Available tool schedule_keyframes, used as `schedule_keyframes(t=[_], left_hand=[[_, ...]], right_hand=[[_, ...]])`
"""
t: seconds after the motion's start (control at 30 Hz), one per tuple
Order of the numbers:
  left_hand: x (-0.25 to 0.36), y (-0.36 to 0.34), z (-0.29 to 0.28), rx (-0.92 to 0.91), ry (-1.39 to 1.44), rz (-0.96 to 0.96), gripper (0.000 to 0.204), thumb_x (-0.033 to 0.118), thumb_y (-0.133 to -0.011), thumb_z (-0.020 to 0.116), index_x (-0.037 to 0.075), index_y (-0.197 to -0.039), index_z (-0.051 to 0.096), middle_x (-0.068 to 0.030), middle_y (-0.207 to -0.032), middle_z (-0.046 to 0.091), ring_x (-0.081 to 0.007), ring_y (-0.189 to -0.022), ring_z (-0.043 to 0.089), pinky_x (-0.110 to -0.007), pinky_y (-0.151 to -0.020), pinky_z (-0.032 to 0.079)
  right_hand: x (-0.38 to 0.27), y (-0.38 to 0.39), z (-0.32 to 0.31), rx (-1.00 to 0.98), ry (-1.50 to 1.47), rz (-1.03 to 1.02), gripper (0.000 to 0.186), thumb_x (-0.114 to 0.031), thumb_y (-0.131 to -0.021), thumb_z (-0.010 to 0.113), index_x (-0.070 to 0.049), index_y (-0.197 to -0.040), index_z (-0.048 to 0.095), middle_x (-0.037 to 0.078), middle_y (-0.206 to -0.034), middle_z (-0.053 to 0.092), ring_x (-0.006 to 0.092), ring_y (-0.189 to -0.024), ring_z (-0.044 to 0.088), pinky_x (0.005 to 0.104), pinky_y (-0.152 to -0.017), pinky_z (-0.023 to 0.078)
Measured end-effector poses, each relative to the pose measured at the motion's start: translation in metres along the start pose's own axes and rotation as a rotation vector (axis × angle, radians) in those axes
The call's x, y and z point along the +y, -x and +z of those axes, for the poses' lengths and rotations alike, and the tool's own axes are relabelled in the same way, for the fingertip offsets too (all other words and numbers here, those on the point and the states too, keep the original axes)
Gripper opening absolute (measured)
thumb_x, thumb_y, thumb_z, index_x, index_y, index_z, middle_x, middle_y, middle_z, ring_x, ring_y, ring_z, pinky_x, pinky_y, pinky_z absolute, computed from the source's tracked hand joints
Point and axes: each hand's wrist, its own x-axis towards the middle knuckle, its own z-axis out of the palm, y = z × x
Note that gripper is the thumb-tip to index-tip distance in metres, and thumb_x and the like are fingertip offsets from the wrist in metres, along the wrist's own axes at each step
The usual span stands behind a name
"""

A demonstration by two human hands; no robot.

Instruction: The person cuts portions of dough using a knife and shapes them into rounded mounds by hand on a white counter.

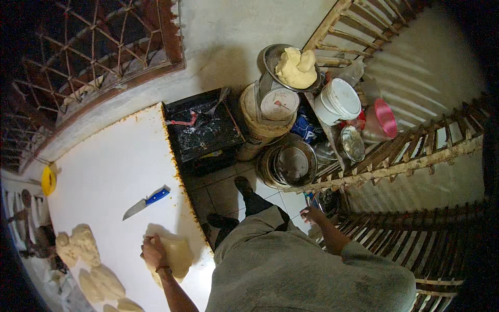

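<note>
My left hand (154,252) rests on a flattened piece of pale dough (179,259), its bent fingers curled at the dough's left edge. This dough lies near the right edge of a white tabletop (109,161). Farther up the table is a knife (145,203) with a blue handle, its blade pointing left. Several more lumps of dough (86,244) sit at the lower left of the table. Away from the table, my right hand (312,215) hangs in the air over the floor, fingers loosely apart, with nothing seen in it.
A black tray (202,127) with a red-handled tool stands beyond the table, beside a large bucket (249,112). A metal bowl (268,54) holds a soft yellow mass. White tubs (338,101), a pink container (382,119), stacked round pans (293,164) and slatted wooden racks (405,161) fill the right.
</note>
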Motion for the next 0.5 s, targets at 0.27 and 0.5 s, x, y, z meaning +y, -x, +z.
schedule_keyframes(t=[0.27,0.5], left_hand=[[0.013,-0.014,0.002,-0.135,0.083,-0.048,0.055,0.052,-0.1,0.051,0.005,-0.123,0.07,-0.0228,-0.116,0.071,-0.0407,-0.114,0.064,-0.056,-0.103,0.044],[0.006,0.007,0.019,0.209,-0.086,0.134,0.048,0.038,-0.099,0.061,0.014,-0.141,0.058,-0.0126,-0.149,0.051,-0.0316,-0.145,0.036,-0.06,-0.113,0.029]], right_hand=[[-0.051,-0.029,-0.041,0.139,-0.333,-0.092,0.031,-0.022,-0.102,0.062,-0.004,-0.127,0.066,0.007,-0.101,0.072,0.0176,-0.079,0.069,0.0371,-0.069,0.057],[-0.321,-0.048,-0.102,0.354,-0.224,-0.312,0.029,-0.022,-0.103,0.065,-0.003,-0.125,0.066,0.005,-0.104,0.072,0.0146,-0.08,0.068,0.0301,-0.064,0.055]])
